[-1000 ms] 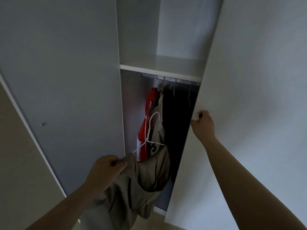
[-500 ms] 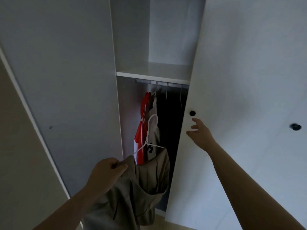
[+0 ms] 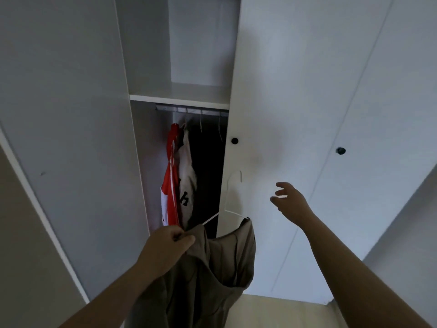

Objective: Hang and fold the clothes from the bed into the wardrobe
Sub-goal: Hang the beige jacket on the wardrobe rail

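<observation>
Left hand (image 3: 165, 247) is low and closed tight, thumb and fingers pinching the top edge of the khaki garment (image 3: 212, 275). The cloth hangs down from that grip in loose folds, past the left wrist and out of view at the bottom. The garment is on a white hanger (image 3: 225, 207). One hanger arm runs up and away from the left knuckles, the other slips into the fabric on the side towards the right hand. Its hook rises free between the two hands, caught on nothing.

Right hand (image 3: 289, 198) is up and out, higher than the left and well apart from it. Its fingers are spread and relaxed and it grips nothing. It hovers in front of the white wardrobe door (image 3: 283, 91), just beside the hook. Whether the fingertips touch the panel, I cannot tell. A dark knob (image 3: 234, 140) sits above that hand, and a second knob (image 3: 340, 150) lies further out beyond it.

Straight above the left hand is the open gap of the wardrobe (image 3: 146, 55). A red and white shirt (image 3: 171, 185) hangs there with a pale top with dark lettering (image 3: 188, 183) beside it, and dark clothes behind. All hang from the rail (image 3: 189, 109) under a white shelf (image 3: 179, 99).
</observation>
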